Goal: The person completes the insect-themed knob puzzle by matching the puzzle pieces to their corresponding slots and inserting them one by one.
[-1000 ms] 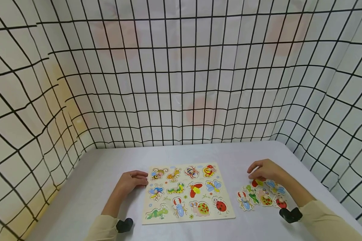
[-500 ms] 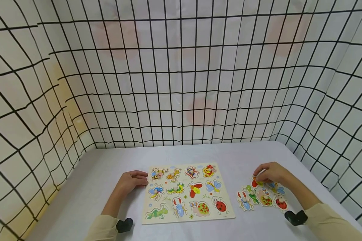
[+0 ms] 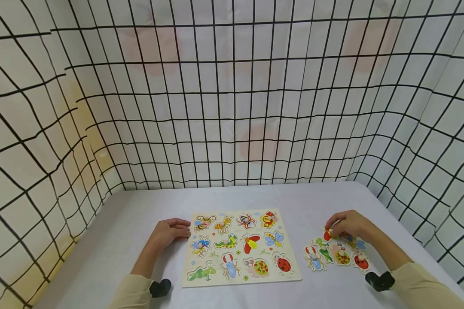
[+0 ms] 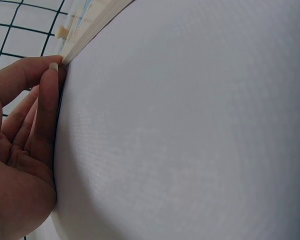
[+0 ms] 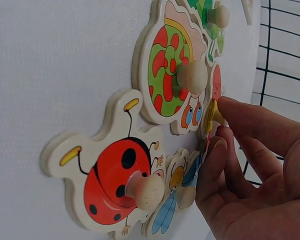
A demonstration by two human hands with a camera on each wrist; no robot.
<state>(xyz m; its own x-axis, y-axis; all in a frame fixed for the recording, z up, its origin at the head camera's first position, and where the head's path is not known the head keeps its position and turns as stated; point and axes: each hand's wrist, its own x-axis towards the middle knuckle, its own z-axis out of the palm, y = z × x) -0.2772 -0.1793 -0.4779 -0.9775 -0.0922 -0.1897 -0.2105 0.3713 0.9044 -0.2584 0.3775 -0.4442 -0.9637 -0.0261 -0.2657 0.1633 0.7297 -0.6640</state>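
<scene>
On a white table (image 3: 147,201), a light wooden bug puzzle board (image 3: 282,279) sits roughly in the middle, bugs laid out three rows of four. The left hand (image 3: 172,231) is parked at the board's left edge, fingers loose and pretty straight, tips right up against the side.

The right hand (image 3: 348,224) is the busy one, over on the right by the loose pieces. Thumb and fingers are pinching the little wooden knob (image 5: 218,115) of a red-and-yellow bug piece (image 3: 327,235) at the far side of the bunch. Most of that piece is behind the fingers, so I can't really tell if it's lifted or lying flat.

Rest of the bunch: a blue beetle piece (image 3: 313,257) closest to the board, a green grasshopper piece (image 3: 322,251) next to it, a snail piece (image 5: 162,70) in the middle, then a ladybug piece (image 5: 110,185) with a blue dragonfly piece (image 5: 162,215) just beside it.

Both arms have beige sleeves (image 3: 133,292), and behind it all is a white wall (image 3: 241,107) with black grid lines.
</scene>
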